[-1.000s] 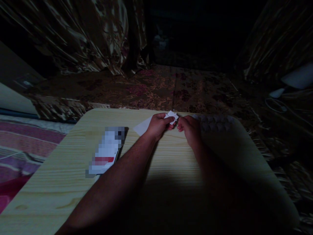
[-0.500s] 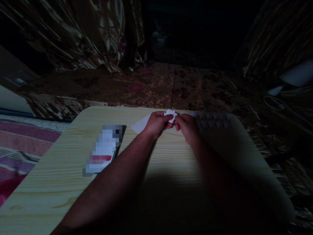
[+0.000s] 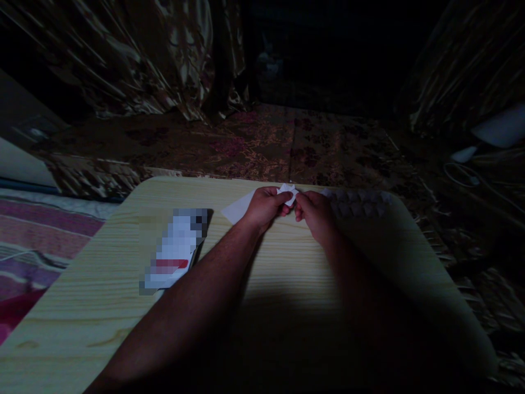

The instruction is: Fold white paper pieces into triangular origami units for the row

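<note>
A small piece of folded white paper (image 3: 286, 189) with pointed edges is held over the far side of the table. My left hand (image 3: 266, 208) is closed on it, the thumb pressed across its face. My right hand (image 3: 314, 212) pinches at its right edge, fingers curled, and its fingertips partly hide that corner. Flat white paper (image 3: 238, 209) lies on the table beside and partly behind my left hand. To the right of my right hand, several small folded-looking pieces (image 3: 356, 202) sit in two rows, dim in shadow.
The light wooden table (image 3: 102, 273) has rounded corners. A blurred-out white and red box-like object (image 3: 174, 251) lies left of my left forearm. Beyond the table is a ledge covered in patterned cloth (image 3: 229, 145). A lamp-like white object (image 3: 500, 128) with a cord is at right.
The hands stay almost in place. The folded paper has tilted slightly, and the right fingers have shifted a little along its edge. The whole view has moved very slightly.
</note>
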